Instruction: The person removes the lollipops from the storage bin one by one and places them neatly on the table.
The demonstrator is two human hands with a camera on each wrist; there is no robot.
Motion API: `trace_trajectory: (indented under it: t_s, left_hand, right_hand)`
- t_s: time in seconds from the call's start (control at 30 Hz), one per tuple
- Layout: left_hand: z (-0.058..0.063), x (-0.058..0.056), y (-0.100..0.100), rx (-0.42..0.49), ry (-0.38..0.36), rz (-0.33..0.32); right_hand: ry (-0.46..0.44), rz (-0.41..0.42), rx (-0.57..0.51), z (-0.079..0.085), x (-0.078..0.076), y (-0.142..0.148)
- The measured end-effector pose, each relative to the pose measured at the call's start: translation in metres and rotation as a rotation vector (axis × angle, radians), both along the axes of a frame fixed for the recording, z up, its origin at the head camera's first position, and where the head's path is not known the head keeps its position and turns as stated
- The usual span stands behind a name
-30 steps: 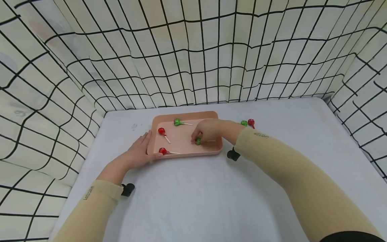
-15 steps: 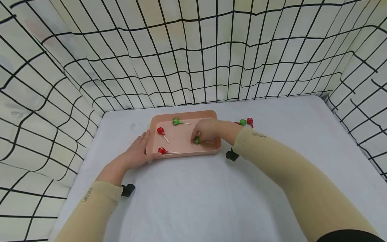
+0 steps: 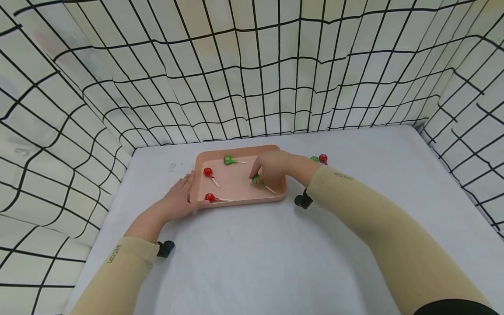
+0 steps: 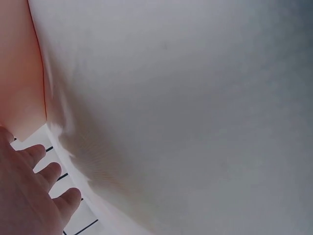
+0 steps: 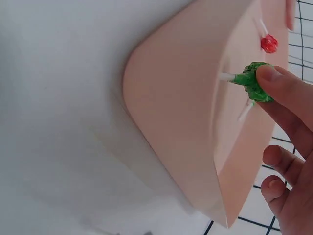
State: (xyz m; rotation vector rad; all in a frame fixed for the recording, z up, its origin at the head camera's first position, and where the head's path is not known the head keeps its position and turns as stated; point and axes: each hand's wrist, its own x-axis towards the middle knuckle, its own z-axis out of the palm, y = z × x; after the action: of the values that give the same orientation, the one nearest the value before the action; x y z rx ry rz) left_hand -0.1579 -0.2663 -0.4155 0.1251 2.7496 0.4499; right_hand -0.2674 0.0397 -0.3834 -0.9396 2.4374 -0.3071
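Lollipop (image 5: pixel 254 82), green-wrapped, pinched between thumb and finger of right hand (image 3: pixel 272 166), over pink tray (image 3: pixel 236 178). Hand partly hides its head in head view; right-wrist view shows it clearly. Left hand (image 3: pixel 178 200), fingers extended, touches tray's side; left-wrist view crops both.

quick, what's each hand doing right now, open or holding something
Left hand: open, touching the pink tray.
Right hand: pinching a green lollipop by its head.
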Motion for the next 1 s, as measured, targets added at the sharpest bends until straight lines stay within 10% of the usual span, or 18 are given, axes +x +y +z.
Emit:
trace_trajectory:
  t_s: [0.67,1.0]
  left_hand:
    - [-0.005,-0.004,-0.004,-0.012,0.035,-0.009]
    - [-0.013,-0.008,-0.002,0.011,0.026,0.005]
  right_hand:
    - [-0.012,-0.157,-0.265,0.02,-0.015,0.06]
    - [0.025,-0.305,-0.232,0.019,-0.018,0.115]
